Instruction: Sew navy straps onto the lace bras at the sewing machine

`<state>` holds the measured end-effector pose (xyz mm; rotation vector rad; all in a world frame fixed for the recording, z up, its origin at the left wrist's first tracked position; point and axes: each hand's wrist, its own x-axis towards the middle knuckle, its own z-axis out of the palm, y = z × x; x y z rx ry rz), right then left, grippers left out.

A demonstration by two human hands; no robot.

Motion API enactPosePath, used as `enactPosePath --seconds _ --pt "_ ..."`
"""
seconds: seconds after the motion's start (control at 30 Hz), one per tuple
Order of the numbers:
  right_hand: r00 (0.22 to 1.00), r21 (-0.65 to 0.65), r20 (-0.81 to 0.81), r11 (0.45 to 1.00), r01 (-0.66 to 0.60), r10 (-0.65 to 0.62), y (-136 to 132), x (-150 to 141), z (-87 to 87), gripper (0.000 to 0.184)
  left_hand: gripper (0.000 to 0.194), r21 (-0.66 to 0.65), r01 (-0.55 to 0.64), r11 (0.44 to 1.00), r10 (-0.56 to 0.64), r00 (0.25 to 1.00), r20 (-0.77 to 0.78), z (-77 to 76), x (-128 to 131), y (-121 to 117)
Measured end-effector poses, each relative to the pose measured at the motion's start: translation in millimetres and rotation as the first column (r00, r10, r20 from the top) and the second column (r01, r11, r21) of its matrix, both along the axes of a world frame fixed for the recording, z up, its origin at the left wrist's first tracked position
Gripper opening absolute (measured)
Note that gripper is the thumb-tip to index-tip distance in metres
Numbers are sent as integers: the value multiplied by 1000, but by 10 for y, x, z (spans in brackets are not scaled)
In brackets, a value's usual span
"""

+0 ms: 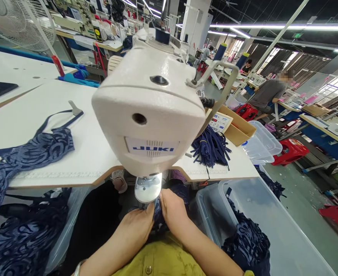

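Note:
A cream sewing machine head [148,111] fills the middle of the view, with its metal foot plate [147,188] at the bottom. Right under that plate, my left hand [136,229] and my right hand [173,211] both pinch a piece of dark blue lace fabric [159,216]. The fingers of both hands are closed on the cloth, thumbs close together. Most of the piece is hidden by my hands and the machine.
More blue lace garments [36,147] lie on the white table [88,153] at left and hang off its edge. A bundle of blue straps [210,147] lies at right beside a cardboard box [238,126]. A clear plastic bin [272,230] holds lace. Another person [268,94] works far right.

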<state>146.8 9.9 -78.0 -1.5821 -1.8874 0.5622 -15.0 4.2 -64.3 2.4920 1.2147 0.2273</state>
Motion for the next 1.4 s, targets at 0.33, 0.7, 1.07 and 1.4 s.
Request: enactPosePath --seconds 0.33,0.7,1.07,1.4 --pt "763 -102 -109 757 -646 637 -95 178 842 27 52 -306 162 938 -3 887 462 436 -392 34" --pt "926 -148 -370 989 22 -76 226 -144 731 10 41 586 -1 810 -156 963 218 598 -399 241" --pt "822 -236 -563 970 -66 -81 478 -11 698 7 46 502 -110 858 1 977 213 541 -252 186" --pt "958 -76 -285 997 15 -37 624 7 694 10 44 556 -284 781 250 958 138 594 -101 99"
